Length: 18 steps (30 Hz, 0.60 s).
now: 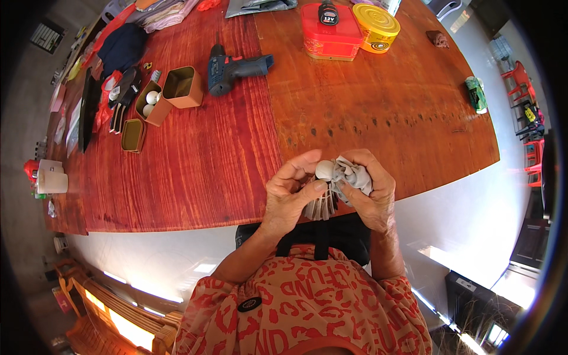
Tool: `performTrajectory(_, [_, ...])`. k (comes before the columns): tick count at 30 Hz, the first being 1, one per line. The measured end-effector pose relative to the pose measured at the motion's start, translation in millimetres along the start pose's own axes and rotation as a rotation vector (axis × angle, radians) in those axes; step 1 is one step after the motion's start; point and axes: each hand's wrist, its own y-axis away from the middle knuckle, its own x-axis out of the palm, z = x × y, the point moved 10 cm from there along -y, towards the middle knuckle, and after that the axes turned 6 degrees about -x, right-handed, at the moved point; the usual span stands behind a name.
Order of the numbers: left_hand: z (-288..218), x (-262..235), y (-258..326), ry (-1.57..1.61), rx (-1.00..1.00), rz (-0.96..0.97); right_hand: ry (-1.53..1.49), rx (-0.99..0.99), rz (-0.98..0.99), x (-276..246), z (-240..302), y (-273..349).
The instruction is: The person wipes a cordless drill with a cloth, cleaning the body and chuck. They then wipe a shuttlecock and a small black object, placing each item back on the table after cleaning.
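Patterned shirt cloth (pixel 307 299) is seen nearest the camera, and beyond it a reddish-brown wooden table (pixel 378 97) is topped with a red tin (pixel 333 36) and a blue drill (pixel 231 70). Over the table's near edge, the half-curled left hand (pixel 287 198) and the more tightly curled right hand (pixel 377 188) are held close together. A grey rag (pixel 355 174) is gripped in the right hand, against a white round-headed piece (pixel 323 170), which is held between the left hand's thumb and fingers with its pale strips (pixel 320 208) fanned out below.
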Motion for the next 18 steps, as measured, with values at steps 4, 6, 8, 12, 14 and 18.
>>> performTrajectory(4, [3.0,0.1,-3.7,0.077,-0.040,0.001,-0.157,0.031,-0.069,-11.3,0.3,1.9])
performTrajectory(6, [9.1,1.3,-2.6,0.054,-0.052,0.008,-0.084,-0.057,-0.047,-5.9,9.5,-4.3])
performTrajectory(8, [16.8,-0.5,-2.0,0.051,-0.095,0.022,-0.034,-0.040,-0.043,0.8,6.3,-6.0])
performTrajectory(12, [7.9,1.9,-0.1,-0.095,-0.061,0.024,-0.015,-0.083,-0.033,1.6,6.8,-6.2])
performTrajectory(14, [11.3,-1.7,-2.2,-0.019,-0.114,0.047,-0.011,-0.105,-0.025,3.1,10.1,-7.0])
performTrajectory(18, [22.6,-6.3,0.8,0.147,-0.160,0.091,-0.390,0.155,-0.175,-2.7,-20.7,-1.4])
